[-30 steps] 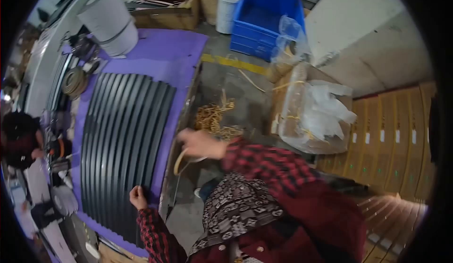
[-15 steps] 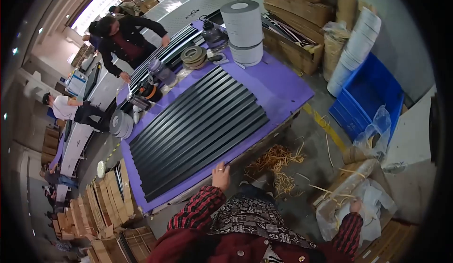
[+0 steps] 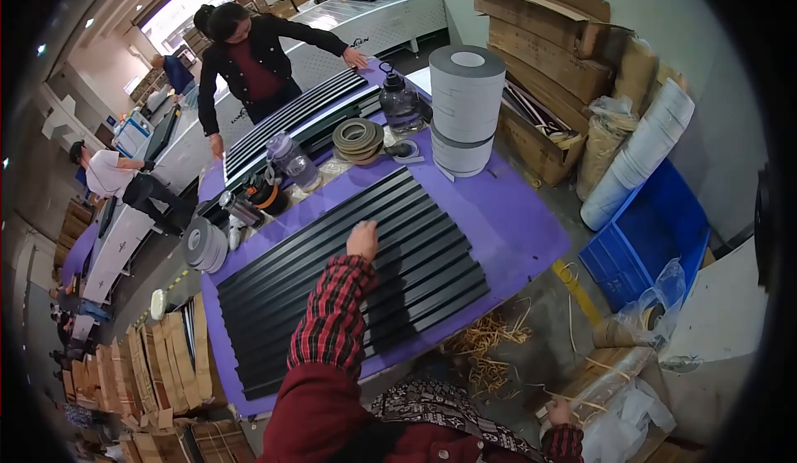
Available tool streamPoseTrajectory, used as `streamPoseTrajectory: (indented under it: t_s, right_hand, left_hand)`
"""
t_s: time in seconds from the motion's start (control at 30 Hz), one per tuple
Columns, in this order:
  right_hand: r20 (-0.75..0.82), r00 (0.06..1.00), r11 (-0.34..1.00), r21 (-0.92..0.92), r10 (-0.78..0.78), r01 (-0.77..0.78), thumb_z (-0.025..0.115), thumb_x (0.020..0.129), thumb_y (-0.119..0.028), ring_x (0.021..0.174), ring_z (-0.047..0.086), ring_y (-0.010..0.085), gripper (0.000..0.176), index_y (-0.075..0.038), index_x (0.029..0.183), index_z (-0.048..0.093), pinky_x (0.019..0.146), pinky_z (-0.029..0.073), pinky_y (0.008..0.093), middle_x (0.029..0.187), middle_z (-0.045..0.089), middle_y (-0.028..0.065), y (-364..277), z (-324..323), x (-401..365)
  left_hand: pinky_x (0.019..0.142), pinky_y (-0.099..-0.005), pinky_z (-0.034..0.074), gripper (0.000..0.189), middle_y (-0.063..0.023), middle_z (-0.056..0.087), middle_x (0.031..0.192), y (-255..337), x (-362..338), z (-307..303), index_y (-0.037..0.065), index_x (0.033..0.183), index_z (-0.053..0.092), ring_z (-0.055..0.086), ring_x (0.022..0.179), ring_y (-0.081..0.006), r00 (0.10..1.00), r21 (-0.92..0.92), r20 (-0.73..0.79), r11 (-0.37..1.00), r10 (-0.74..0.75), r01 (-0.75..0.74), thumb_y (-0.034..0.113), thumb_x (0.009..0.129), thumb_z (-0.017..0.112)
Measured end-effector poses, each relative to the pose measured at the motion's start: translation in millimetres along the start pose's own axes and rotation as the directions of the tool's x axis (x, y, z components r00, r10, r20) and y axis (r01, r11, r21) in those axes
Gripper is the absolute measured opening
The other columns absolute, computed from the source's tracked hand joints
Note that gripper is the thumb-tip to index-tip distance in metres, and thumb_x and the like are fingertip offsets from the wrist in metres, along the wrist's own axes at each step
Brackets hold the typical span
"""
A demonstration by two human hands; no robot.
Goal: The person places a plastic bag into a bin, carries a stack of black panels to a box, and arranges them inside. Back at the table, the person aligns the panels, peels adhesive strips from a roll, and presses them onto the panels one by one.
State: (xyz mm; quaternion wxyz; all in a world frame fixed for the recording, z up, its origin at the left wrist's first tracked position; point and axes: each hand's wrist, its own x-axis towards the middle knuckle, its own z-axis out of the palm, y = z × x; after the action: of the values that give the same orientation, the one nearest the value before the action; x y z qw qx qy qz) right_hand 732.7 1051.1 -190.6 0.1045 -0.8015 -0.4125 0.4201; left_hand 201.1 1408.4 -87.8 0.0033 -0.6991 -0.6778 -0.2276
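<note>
On the left, a grey roll (image 3: 204, 245) and some bottles (image 3: 292, 164) sit along the far edge of the purple sheet (image 3: 519, 214), maybe to be out of our way. Past them, a co-worker (image 3: 253, 64) has arms spread wide over more strips, likely to keep them straight.

Our dark strips (image 3: 278, 318) lie side by side on the purple sheet, perhaps so it stops scratches. Our left hand (image 3: 362, 240) is over their middle, fingers bent in; we cannot tell if it grips one. Two fat rolls (image 3: 467, 97) stand stacked behind.

Our right hand (image 3: 560, 413) is low by the yellow strap (image 3: 611, 369) on a box (image 3: 591, 377). We cannot tell if it holds the strap.

On the long metal bench (image 3: 398, 24), we can read only "EN" at the end of a word.
</note>
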Motion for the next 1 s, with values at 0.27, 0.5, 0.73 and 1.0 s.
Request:
streamPoseTrajectory:
  t_s: [0.27, 0.5, 0.73, 1.0]
  right_hand:
    - [-0.136, 0.968, 0.957, -0.177, 0.21, -0.232, 0.057, 0.064, -0.014, 0.069, 0.057, 0.0283, 0.029, 0.0, 0.09, 0.058, 0.063, 0.045, 0.0378, 0.074, 0.058, 0.0157, 62.1, 9.2, -79.0]
    - [-0.052, 0.997, 0.967, -0.247, 0.056, -0.067, 0.058, 0.067, -0.016, 0.064, 0.057, 0.0259, 0.03, 0.001, 0.093, 0.056, 0.061, 0.045, 0.0322, 0.071, 0.059, 0.0145, -107.3, 0.4, -40.6]
    - [-0.235, 0.779, 0.74, 0.245, -0.582, 0.627, 0.058, 0.074, -0.006, 0.088, 0.056, 0.0183, 0.029, 0.003, 0.101, 0.052, 0.075, 0.044, 0.0261, 0.1, 0.055, 0.0128, -411.7, 24.8, 25.6]
    - [0.05, 0.762, 0.621, 0.615, -0.646, 0.486, 0.062, 0.072, -0.013, 0.077, 0.052, 0.0123, 0.036, 0.001, 0.101, 0.045, 0.068, 0.042, 0.0261, 0.086, 0.055, 0.0059, -467.7, 73.1, 47.3]
  left_hand:
    - [0.077, -0.0393, 0.04, 0.03, -0.0125, 0.049, 0.109, -83.2, 223.6, 47.3, 0.003, 0.108, 0.043, 0.046, 0.098, -0.0291, 0.989, 0.291, -0.135, 0.956, 0.066, -0.024, 0.011, 0.08, 0.037]
    - [0.083, -0.0433, 0.035, 0.033, -0.0088, 0.055, 0.093, -100.4, 277.1, 61.1, 0.005, 0.107, 0.046, 0.049, 0.095, -0.026, 0.968, 0.437, 0.241, 0.899, -0.077, -0.037, 0.015, 0.076, 0.046]
    - [0.064, -0.0301, 0.043, 0.037, -0.0149, 0.056, 0.084, 65.4, 112.9, 0.0, -0.001, 0.106, 0.048, 0.055, 0.072, -0.0241, 0.95, -0.777, -0.102, 0.573, 0.296, -0.262, 0.005, 0.071, 0.057]
    - [0.075, -0.0249, 0.039, 0.02, -0.013, 0.05, 0.103, 117.2, -6.6, -25.1, 0.001, 0.092, 0.059, 0.049, 0.086, -0.0186, 0.998, -0.821, 0.031, 0.571, 0.047, -0.001, 0.014, 0.085, 0.046]
